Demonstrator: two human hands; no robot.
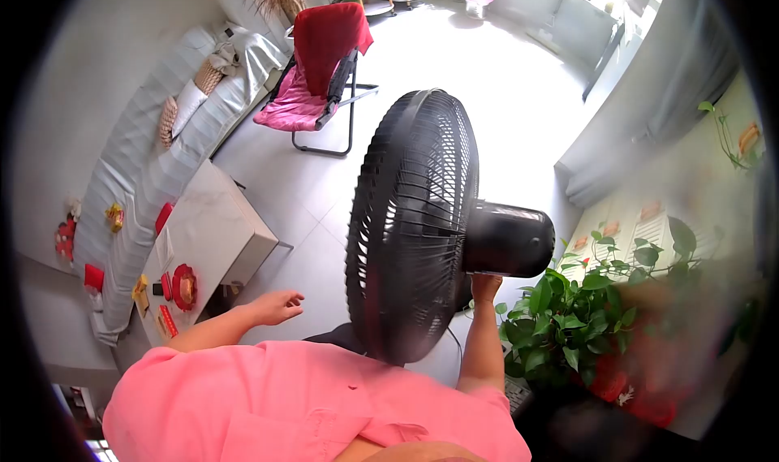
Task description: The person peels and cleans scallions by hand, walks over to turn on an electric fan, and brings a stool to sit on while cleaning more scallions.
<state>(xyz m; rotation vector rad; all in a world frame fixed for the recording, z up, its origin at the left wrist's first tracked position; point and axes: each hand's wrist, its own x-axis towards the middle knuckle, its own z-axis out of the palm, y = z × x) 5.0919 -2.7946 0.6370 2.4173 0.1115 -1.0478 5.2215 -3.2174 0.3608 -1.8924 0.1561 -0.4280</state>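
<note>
A large black fan point(414, 226) stands upright right in front of my body, its round grille facing left and its motor housing point(510, 239) to the right. Just under the housing is my right hand point(485, 287), raised against the fan's neck; its fingers are mostly hidden behind the housing. My left hand point(281, 307) hangs in the air to the left of the grille, apart from it, with loosely curled fingers and nothing seen in them.
A marble-topped table point(207, 218) with red items is at the left, beside a covered sofa point(138, 153). Ahead stands a folding chair point(304, 97) with a red cloth. Leafy plants point(568, 316) are close on the right. A cord point(457, 344) hangs below the fan.
</note>
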